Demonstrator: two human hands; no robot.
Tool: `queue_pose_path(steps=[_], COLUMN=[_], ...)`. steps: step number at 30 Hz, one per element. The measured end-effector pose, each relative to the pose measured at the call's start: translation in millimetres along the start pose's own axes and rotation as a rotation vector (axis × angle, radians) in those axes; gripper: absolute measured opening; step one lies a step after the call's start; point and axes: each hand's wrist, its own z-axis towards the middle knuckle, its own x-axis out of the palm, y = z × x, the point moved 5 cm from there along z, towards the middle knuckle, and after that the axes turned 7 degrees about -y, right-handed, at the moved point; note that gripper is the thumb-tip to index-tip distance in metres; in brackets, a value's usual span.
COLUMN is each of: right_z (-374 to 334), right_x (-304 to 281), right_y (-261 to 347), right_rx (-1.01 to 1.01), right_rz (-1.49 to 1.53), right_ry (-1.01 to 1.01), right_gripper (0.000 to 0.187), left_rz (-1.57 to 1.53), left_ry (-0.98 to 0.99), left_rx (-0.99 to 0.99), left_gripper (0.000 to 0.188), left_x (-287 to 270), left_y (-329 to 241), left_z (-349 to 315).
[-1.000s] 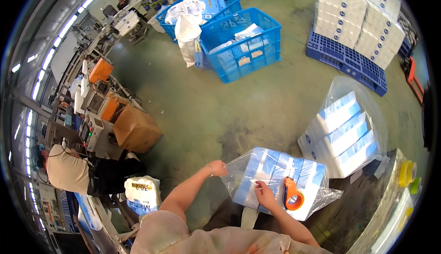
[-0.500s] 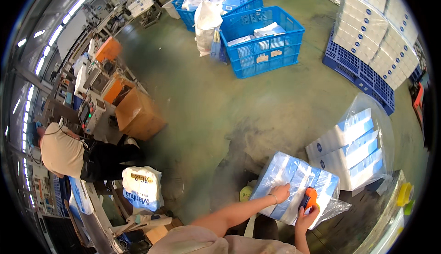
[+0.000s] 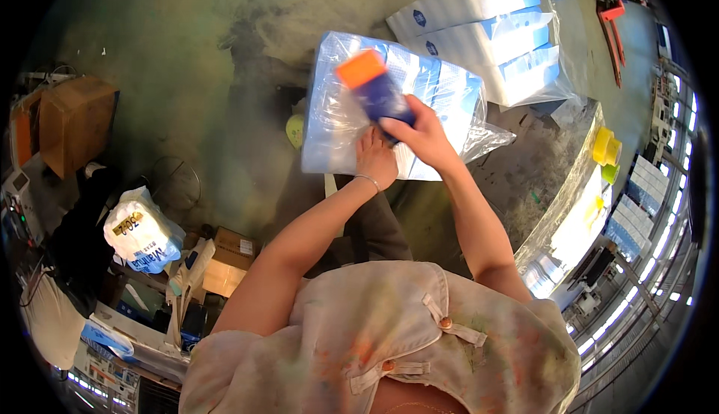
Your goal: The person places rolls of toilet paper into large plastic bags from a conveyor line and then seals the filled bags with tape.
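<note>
A clear plastic bag of blue-and-white packs (image 3: pixel 329 125) lies in front of me, its loose open end gathered at the right. My left hand (image 3: pixel 377 162) rests on the near edge of this bag, fingers stretched out over the film. In my right hand (image 3: pixel 427 137) is an orange and dark-blue tape dispenser (image 3: pixel 380 98), blurred by motion, held above the bag just beyond my left fingers. The dispenser covers part of the packs and the tips of my left fingers. A second clear bag of similar packs (image 3: pixel 479 35) leans just behind, to the right.
Yellow tape rolls (image 3: pixel 605 146) sit on the edge of a worktop (image 3: pixel 558 212) at right. At left are a white-and-blue wrapped bundle (image 3: pixel 142 230), a small carton (image 3: pixel 231 260) and a larger cardboard box (image 3: pixel 77 123). Another person (image 3: pixel 52 316) is at the far left edge.
My right hand has lifted the dispenser and swung it leftward over the bag. The left hand has slid to the bag's near edge. The view has tilted down and turned right.
</note>
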Motion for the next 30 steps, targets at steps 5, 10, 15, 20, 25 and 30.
queue_pose_path(steps=[5, 10, 15, 20, 25, 30], right_z=[40.7, 25.8, 33.8, 35.7, 41.6, 47.3], right_x=[51.6, 44.5, 49.2, 48.7, 42.1, 31.4], right_y=[-43.1, -44.6, -26.3, -27.3, -15.5, -6.8], right_rx=[0.173, 0.234, 0.178, 0.183, 0.007, 0.075], right_rz=[0.104, 0.080, -0.093, -0.063, -0.378, -0.580], right_ry=[0.409, 0.445, 0.484, 0.442, 0.353, 0.463], right_gripper=[0.039, 0.039, 0.038, 0.038, 0.046, 0.048], left_rz=[-0.627, -1.862, -1.725, -1.719, -1.075, -0.999], left_ry=[-0.156, -0.368, 0.152, 0.188, -0.096, -0.464], left_rx=[0.181, -0.395, -0.235, -0.310, -0.171, -0.576], left_gripper=[0.035, 0.026, 0.032, 0.031, 0.023, 0.031], left_x=[-8.1, -102.1, -113.8, -113.3, -116.0, -4.3], left_y=[57.0, 145.7, 147.0, 146.4, 194.5, 300.8], left_z=[-18.8, 2.4, 24.8, 27.6, 50.2, 73.6])
